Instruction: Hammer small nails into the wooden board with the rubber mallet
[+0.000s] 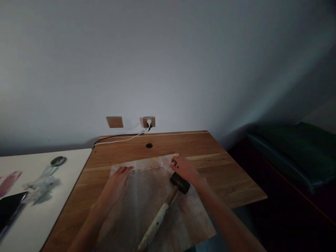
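Observation:
A pale sheet of leather-like material (147, 206) lies flat on a wooden table (210, 164). A row of small holes or studs (148, 168) runs along its far edge. My left hand (119, 178) rests flat on the sheet at the left end of that row, fingers stretched out. My right hand (183, 168) sits at the right end of the row, fingers curled down as if pinching something small that I cannot make out. A mallet with a black head (180, 182) and a pale worn handle (154, 224) lies on the sheet between my arms.
A round cable hole (149, 145) is in the table near the wall. White and black cables (118, 140) run to a wall socket (147, 122). A white table (34, 217) on the left holds a dark tablet (9, 210) and crumpled plastic (42, 187). A dark cushioned seat (294, 154) stands right.

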A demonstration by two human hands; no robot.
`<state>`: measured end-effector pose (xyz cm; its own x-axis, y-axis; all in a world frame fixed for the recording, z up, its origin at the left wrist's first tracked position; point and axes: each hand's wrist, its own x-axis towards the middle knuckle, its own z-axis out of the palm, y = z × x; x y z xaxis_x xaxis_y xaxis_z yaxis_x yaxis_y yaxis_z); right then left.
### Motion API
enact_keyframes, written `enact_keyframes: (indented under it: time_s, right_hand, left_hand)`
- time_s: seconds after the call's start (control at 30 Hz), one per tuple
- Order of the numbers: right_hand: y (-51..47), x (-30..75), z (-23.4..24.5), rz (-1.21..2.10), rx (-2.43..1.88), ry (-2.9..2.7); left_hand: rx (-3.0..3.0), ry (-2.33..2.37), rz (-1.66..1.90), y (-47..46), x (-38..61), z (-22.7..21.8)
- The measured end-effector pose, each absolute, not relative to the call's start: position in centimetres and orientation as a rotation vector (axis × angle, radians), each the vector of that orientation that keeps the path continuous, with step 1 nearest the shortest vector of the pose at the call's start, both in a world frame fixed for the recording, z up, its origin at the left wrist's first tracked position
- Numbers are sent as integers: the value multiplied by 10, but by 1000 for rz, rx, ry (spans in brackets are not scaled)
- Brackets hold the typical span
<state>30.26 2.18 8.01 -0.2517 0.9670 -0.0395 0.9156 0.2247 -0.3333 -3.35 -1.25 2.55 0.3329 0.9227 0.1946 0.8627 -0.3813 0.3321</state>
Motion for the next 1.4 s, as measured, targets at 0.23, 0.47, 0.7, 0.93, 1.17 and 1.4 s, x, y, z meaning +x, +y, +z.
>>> enact_keyframes:
  time_s: [0.23, 0.47, 0.7, 0.93, 1.17, 1.4]
  right_hand:
    - [37, 281, 78, 371, -1893, -2396]
    - [36, 279, 85, 353, -1835, -2482]
    - [35, 268, 79, 387, -1727, -2594]
    - [40, 260, 77, 374, -1748, -2632]
    - [38, 256, 84, 420, -1621, -2677]
    - [38, 243, 83, 466, -1604, -2656]
  left_hand:
    - [2390, 1654, 429, -7, -36, 33]
    - [2362, 1693, 438, -1, -29, 45]
    - [2416, 1660, 277, 2, -16, 53]
    - [2404, 1763, 251, 4, -8, 59]
    - [2403, 1636, 348, 5, -10, 48]
    - [2377, 1551, 398, 6, -5, 47]
